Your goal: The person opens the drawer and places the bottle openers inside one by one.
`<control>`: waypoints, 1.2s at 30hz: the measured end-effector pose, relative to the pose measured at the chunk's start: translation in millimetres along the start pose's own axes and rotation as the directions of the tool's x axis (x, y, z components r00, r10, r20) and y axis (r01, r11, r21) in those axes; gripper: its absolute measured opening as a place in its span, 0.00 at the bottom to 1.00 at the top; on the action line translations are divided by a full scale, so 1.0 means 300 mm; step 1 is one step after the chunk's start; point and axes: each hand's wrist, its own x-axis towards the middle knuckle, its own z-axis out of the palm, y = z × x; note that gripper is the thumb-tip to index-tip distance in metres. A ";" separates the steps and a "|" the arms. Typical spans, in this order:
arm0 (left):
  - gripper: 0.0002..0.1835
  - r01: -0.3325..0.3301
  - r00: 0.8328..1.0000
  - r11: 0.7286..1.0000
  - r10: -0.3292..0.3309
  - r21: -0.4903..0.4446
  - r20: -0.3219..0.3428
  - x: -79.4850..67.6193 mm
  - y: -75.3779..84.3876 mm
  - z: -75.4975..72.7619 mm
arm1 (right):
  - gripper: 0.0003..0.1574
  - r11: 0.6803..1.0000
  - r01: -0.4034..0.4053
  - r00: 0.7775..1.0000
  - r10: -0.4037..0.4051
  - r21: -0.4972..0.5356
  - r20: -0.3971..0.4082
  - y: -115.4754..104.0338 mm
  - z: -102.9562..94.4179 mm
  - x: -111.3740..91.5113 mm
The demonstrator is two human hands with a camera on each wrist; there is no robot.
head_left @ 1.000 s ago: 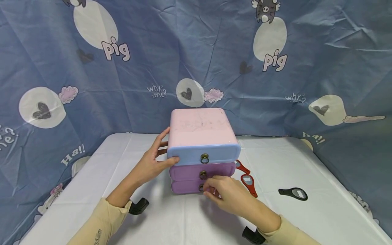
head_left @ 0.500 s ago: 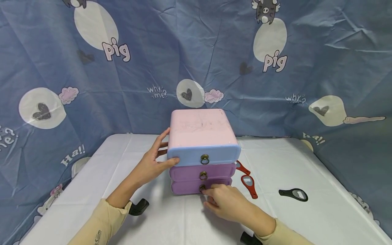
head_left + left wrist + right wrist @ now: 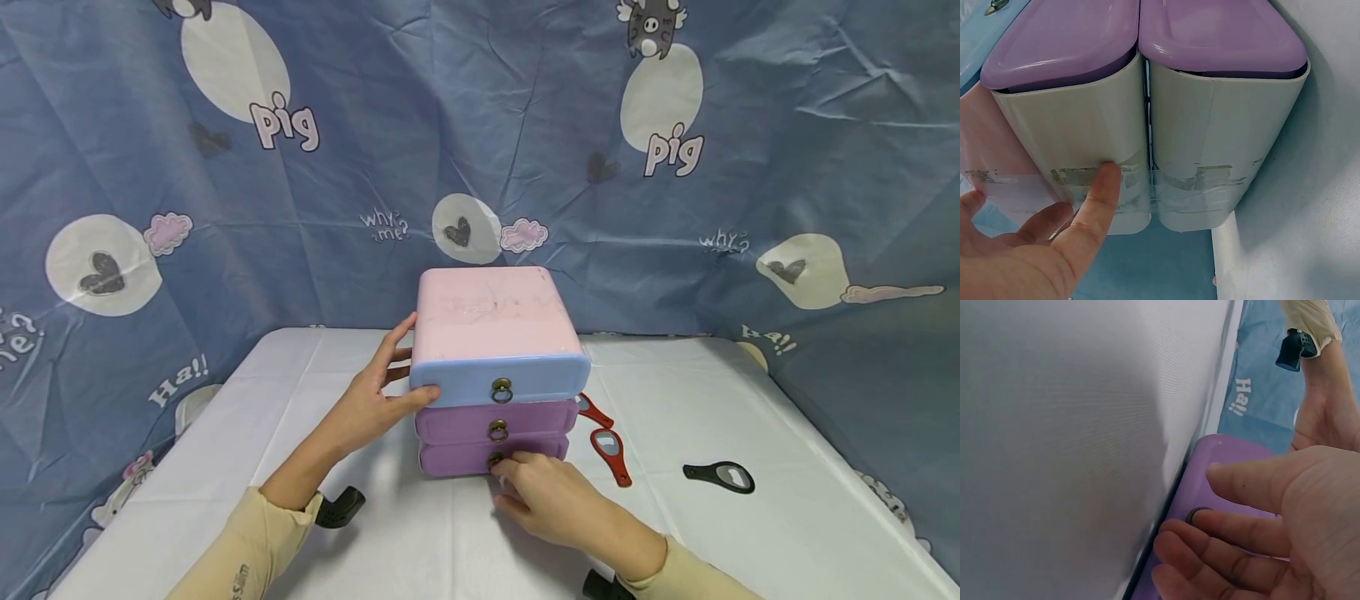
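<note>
A stacked drawer unit (image 3: 491,312) stands mid-table, with a pink top, a blue top drawer (image 3: 457,382) and two purple drawers below. My left hand (image 3: 375,404) rests spread on its left side, thumb on the blue front's edge. In the left wrist view, straight fingers (image 3: 1100,200) touch the pale side walls near clear tape. My right hand (image 3: 555,500) is at the bottom purple drawer (image 3: 457,460). Its index fingertip is hooked into that drawer's ring pull (image 3: 1197,514); the thumb stays apart. Part of the ring is hidden by the finger.
Right of the unit lie two red-handled magnifiers, one nearer (image 3: 611,456) and one partly hidden behind the unit (image 3: 596,411). A black magnifier (image 3: 720,476) lies farther right on the white tablecloth (image 3: 750,400). A blue patterned curtain (image 3: 480,125) hangs behind.
My right hand has shifted down and slightly left, and its index finger has come to the bottom drawer's ring. The left hand and the drawers show no visible movement.
</note>
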 end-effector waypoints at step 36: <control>0.54 0.020 1.000 1.000 -0.020 0.008 -0.002 0.000 0.004 0.002 | 0.11 0.987 0.074 0.995 -0.065 0.141 -0.072 -0.034 0.002 -0.058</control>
